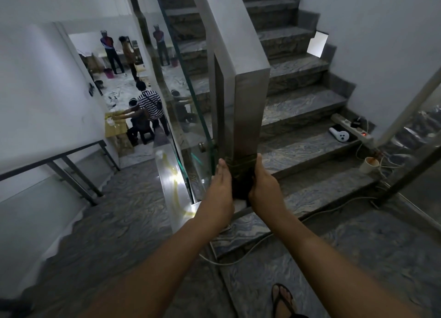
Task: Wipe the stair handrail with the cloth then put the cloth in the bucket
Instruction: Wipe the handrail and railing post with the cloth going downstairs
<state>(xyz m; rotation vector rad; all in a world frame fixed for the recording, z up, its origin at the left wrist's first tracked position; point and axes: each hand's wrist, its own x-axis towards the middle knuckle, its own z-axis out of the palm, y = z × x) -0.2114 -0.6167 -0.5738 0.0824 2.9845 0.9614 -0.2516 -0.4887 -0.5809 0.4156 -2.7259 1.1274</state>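
Observation:
A wide steel handrail (247, 98) drops vertically as a post at the foot of the stairs. A dark cloth (241, 177) is wrapped around the lower part of this post. My left hand (220, 189) presses flat on the cloth's left side, fingers straight. My right hand (263, 184) grips the cloth's right side, fingers curled round the post. No bucket near me is in view.
Glass balustrade panels (183, 84) flank the post. Marble steps (307, 127) rise to the right, with a power strip (353, 129), a white device (340, 134), a cup (370, 164) and cables on them. Several people work on the floor below, left. My sandalled foot (284, 298) stands on the landing.

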